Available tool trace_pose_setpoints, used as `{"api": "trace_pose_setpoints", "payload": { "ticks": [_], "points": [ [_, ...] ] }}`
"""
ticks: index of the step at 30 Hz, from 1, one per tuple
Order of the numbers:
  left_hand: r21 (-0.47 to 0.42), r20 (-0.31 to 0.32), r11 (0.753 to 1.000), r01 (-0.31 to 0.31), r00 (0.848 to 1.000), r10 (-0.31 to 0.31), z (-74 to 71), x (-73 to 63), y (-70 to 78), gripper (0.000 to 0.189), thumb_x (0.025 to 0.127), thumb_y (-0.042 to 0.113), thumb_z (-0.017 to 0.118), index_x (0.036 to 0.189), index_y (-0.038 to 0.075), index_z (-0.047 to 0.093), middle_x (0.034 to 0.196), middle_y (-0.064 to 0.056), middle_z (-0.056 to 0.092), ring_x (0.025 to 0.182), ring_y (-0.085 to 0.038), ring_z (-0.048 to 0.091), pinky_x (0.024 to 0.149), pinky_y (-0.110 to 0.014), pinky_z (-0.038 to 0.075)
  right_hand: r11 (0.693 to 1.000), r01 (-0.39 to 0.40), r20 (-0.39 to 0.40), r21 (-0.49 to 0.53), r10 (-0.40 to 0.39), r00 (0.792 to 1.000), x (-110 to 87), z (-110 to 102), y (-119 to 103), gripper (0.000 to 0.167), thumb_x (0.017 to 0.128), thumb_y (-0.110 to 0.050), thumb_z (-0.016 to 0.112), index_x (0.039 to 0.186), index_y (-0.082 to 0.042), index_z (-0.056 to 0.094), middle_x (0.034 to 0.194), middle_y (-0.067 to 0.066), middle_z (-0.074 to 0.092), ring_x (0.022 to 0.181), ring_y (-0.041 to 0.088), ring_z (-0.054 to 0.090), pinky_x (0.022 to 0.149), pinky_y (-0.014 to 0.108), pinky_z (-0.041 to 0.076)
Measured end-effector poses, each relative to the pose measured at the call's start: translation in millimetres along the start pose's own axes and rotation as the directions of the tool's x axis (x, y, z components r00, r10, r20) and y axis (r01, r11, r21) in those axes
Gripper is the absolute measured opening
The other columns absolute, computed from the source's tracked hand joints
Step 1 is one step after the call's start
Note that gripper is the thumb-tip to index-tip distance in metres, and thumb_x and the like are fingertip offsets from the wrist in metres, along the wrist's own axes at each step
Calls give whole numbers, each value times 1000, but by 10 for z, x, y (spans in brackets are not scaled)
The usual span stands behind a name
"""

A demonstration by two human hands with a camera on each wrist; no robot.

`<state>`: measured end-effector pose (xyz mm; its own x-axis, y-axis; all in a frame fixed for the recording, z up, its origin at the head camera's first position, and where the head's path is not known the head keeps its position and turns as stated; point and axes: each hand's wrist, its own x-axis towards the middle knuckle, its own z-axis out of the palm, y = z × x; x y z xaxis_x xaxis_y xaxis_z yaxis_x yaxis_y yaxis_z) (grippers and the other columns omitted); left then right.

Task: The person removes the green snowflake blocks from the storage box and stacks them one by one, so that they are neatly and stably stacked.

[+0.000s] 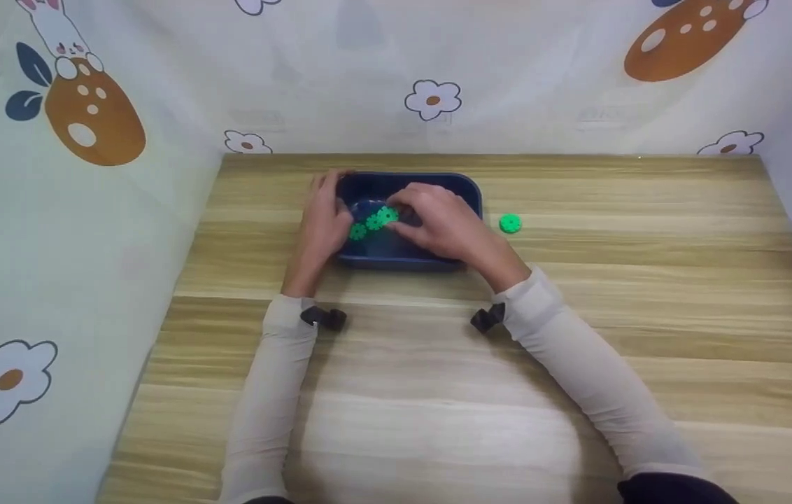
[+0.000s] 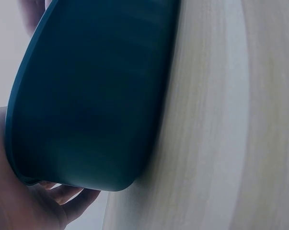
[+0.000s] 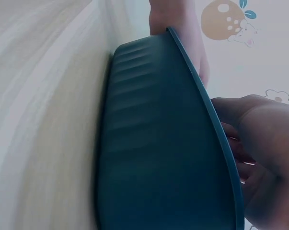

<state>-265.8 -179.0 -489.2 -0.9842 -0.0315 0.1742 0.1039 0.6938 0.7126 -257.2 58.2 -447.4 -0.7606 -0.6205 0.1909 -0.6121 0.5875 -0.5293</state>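
A dark blue plastic bin (image 1: 406, 264) stands on the table. My left hand (image 1: 324, 220) grips its left end, with the thumb over the rim and the fingers along the outer wall. That same hand (image 2: 27, 201) shows by the bin's corner in the left wrist view. Above the bin's interior, my right hand (image 1: 445, 222) pinches a green notched disc (image 1: 387, 215) between thumb and fingers. Two more green discs (image 1: 357, 232) line up beside it toward the left thumb; whether they are joined I cannot tell. The bin wall hides the discs from both wrist views.
A single green notched disc (image 1: 510, 223) lies on the wood-grain table (image 1: 648, 294), just right of the bin. Behind the table and along its left side hangs a pale cloth (image 1: 340, 84) printed with flowers and rabbits.
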Motion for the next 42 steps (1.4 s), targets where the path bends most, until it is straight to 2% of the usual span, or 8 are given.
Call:
{"api": "trace_pose_setpoints", "payload": {
  "ticks": [4, 10, 14, 19, 28, 35, 42],
  "points": [
    [1, -5, 1000, -2, 1000, 2, 5, 5, -4, 60, 95, -9, 50, 150, 15, 59, 150, -17, 55, 140, -32, 55, 124, -50, 45, 999, 34, -49, -40, -36, 998, -123, -19, 24, 39, 102, -37, 76, 130, -9, 75, 118, 9, 76, 105, 22, 70, 99, 41, 60],
    [-5, -15, 1000, -26, 1000, 26, -1, 4, -3, 60, 94, -10, 47, 149, 11, 60, 149, -19, 57, 140, -33, 53, 124, -49, 44, 994, 88, -146, -60, -96, 985, -277, -72, 85, 36, 101, -34, 78, 128, -9, 76, 115, 9, 77, 104, 22, 70, 97, 41, 60],
    [-3, -10, 999, -33, 999, 33, -2, 5, 4, 60, 94, -10, 47, 149, 10, 60, 150, -19, 57, 141, -33, 51, 125, -49, 43, 992, 102, -175, -72, -113, 978, -380, -134, 136, 36, 100, -32, 79, 127, -9, 76, 114, 9, 76, 103, 23, 69, 94, 41, 61],
    [-5, -3, 1000, -19, 1000, 19, -4, 3, 15, 61, 94, -10, 48, 150, 11, 59, 151, -18, 56, 143, -32, 51, 126, -49, 43, 992, 80, -175, -97, -96, 980, -512, -217, 230, 35, 100, -31, 79, 127, -10, 76, 115, 7, 75, 104, 24, 68, 90, 42, 61],
    [-15, 0, 1000, -6, 1000, 6, -10, 4, 5, 62, 94, -11, 49, 150, 13, 59, 150, -19, 56, 142, -32, 53, 125, -50, 44, 993, 39, -207, -108, -61, 977, -722, -356, 462, 36, 100, -32, 80, 128, -10, 76, 117, 10, 76, 106, 28, 70, 92, 45, 61],
    [-33, -4, 999, -10, 1000, 9, -20, -10, 11, 63, 93, -12, 50, 149, 13, 60, 151, -20, 56, 141, -33, 53, 124, -51, 45, 997, 12, -227, -75, -29, 973, -848, -424, 633, 36, 99, -32, 80, 127, -9, 77, 113, 10, 77, 100, 28, 72, 83, 42, 60],
    [1, -5, 1000, -6, 1000, 6, -16, -13, 8, 60, 95, -8, 47, 150, 13, 59, 151, -17, 56, 140, -32, 53, 124, -49, 44, 998, -39, -224, -41, 29, 974, -973, -520, 792, 33, 100, -30, 79, 127, -11, 77, 109, 9, 77, 96, 28, 73, 78, 44, 62]
  ]
}}
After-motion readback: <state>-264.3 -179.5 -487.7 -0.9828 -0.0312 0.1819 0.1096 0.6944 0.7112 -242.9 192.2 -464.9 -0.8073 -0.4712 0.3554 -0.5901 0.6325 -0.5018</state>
